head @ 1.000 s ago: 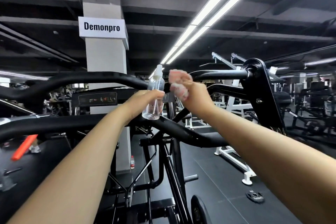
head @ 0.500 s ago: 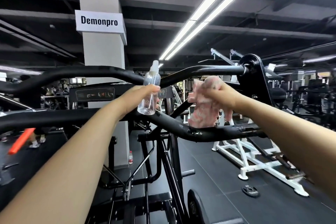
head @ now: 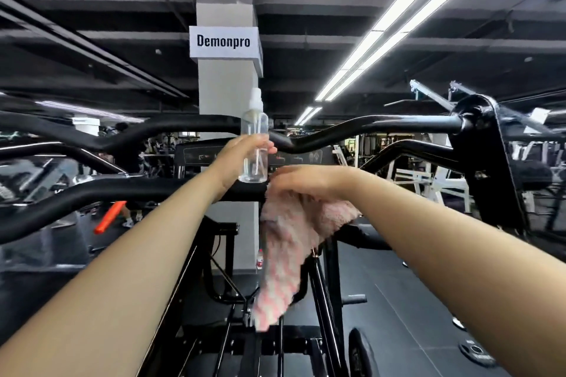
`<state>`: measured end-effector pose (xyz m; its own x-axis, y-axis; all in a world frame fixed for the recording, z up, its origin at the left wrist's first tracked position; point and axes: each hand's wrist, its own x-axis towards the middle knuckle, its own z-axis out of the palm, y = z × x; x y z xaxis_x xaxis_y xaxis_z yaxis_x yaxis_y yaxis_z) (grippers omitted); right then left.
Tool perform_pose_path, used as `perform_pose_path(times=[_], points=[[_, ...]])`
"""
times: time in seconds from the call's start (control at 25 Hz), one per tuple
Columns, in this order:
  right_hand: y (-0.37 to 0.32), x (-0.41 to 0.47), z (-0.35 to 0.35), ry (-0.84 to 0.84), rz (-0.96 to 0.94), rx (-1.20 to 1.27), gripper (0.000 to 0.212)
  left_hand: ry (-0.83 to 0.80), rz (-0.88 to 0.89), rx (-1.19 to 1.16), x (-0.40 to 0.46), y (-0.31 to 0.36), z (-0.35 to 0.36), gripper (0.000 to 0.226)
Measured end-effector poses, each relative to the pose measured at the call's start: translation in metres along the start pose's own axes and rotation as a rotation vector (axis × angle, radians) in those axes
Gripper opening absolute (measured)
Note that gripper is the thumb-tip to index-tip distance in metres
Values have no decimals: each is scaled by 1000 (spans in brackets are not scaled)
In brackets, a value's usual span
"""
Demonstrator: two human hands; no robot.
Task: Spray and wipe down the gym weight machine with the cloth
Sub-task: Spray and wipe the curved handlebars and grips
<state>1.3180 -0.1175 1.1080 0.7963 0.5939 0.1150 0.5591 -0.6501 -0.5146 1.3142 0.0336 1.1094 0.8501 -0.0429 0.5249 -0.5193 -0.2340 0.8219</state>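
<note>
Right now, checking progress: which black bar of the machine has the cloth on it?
The lower, nearer bar; the right hand presses the pink cloth there.

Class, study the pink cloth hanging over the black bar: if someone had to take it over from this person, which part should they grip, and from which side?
Grip the loose tail of the cloth, coming from below. It hangs free under the bar, while the top is bunched under the right hand and crowded by the left hand with its spray bottle.
</note>
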Motion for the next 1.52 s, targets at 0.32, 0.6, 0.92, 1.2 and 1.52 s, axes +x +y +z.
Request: perform_pose_path(times=[0.32, 0.6, 0.92, 1.2, 1.52], points=[[19, 14, 48, 598, 34, -622, 46, 55, -111, 495, -4, -15, 17, 61], [60, -35, 46, 625, 62, -683, 41, 41, -145, 687, -8, -7, 22, 71], [64, -83, 1, 223, 281, -786, 65, -12, -113, 555, 4, -21, 18, 78], [33, -17, 67, 636, 311, -715, 65, -8, -65, 474, 9, -28, 13, 78], [99, -37, 68, 949, 12, -1058, 31, 46, -31, 687, -6, -16, 17, 62]])
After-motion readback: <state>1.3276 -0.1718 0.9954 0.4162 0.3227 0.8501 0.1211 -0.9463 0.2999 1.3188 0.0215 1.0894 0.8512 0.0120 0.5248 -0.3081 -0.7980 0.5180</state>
